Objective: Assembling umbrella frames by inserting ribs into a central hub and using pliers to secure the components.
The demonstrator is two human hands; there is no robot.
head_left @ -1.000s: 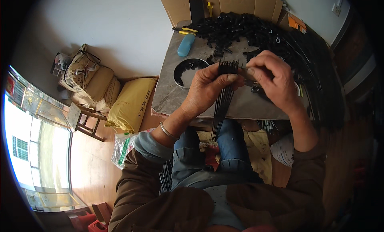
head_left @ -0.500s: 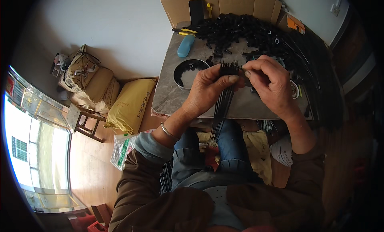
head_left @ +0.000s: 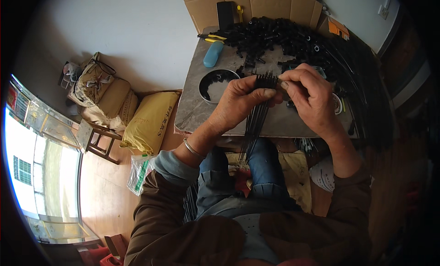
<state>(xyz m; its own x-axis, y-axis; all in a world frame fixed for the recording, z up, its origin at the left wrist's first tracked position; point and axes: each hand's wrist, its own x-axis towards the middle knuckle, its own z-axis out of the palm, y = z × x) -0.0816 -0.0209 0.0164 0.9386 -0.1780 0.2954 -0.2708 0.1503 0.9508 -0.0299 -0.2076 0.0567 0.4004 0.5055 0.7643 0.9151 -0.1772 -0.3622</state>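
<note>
Head view: left hand (head_left: pixel 243 98) grips gathered black rods (head_left: pixel 256 121); right hand (head_left: pixel 312 98) pinches beside their tips, held item unclear. Black tubes (head_left: pixel 275 33) lie loose, unsorted.

Near the upper centre of the frame, a bundle of thin black rods (head_left: pixel 255 124) is being gripped by the left hand (head_left: pixel 245 98). Just right of the bundle's top, the right hand (head_left: pixel 311 94) is being held with fingertips (head_left: pixel 284 85) close together. At the top, a heap of black tubes (head_left: pixel 275 34) is being backed by cardboard (head_left: pixel 271 4); left of the hands, a bowl (head_left: pixel 216 91) is being supported by the grey table (head_left: pixel 195 112).
</note>
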